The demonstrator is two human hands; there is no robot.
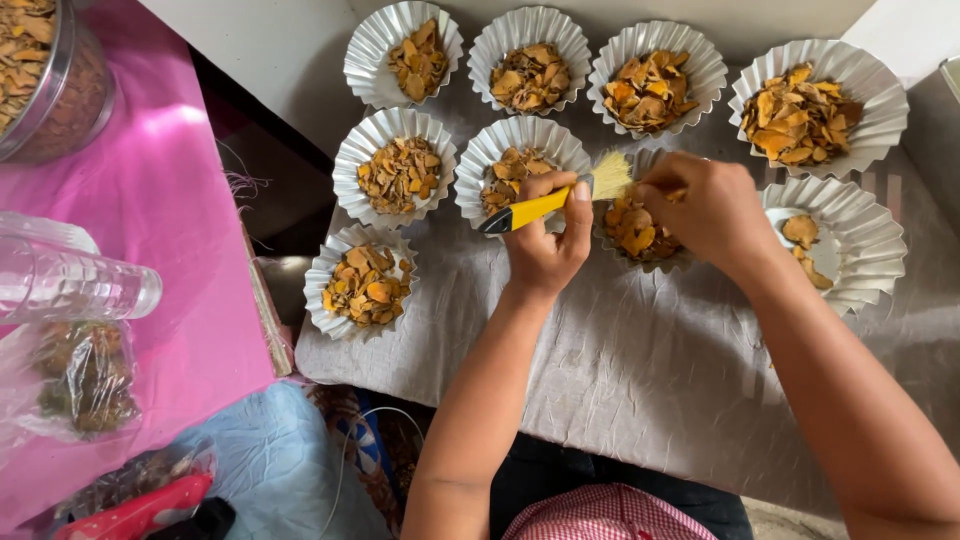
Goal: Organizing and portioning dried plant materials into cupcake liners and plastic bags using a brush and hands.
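Near the centre of the frame the left hand (543, 245) grips a small brush with a yellow handle (530, 210), fingers wrapped round the handle and thumb lying along it, the pale bristles (611, 176) pointing right. The right hand (705, 205) is closed in a pinch just beside the bristles; it seems to hold a small orange piece against them, though the fingers hide most of it, so I cannot tell for certain what it grasps. Both hands hover over a pleated white paper cup (640, 235) of orange dried slices in the middle row.

Eight more such cups sit on the crinkled grey sheet (620, 370): four along the top, two left of the hands, one at lower left (362, 283), and a nearly empty cup (835, 240) at right with only a few slices. At upper left a round container of the same slices (45, 75) stands on a pink cloth (170, 230), with a clear plastic bottle (70, 280) lying below it.

The main risk, as I judge it, is spillage: the cups are light and closely packed, so a wrist or forearm brushing a rim could tip one and scatter slices. The slices look brittle, and a hard brush stroke might snap the pinched piece or flick it away. The lower left cup sits near the sheet's edge and could slide off if the sheet is tugged.
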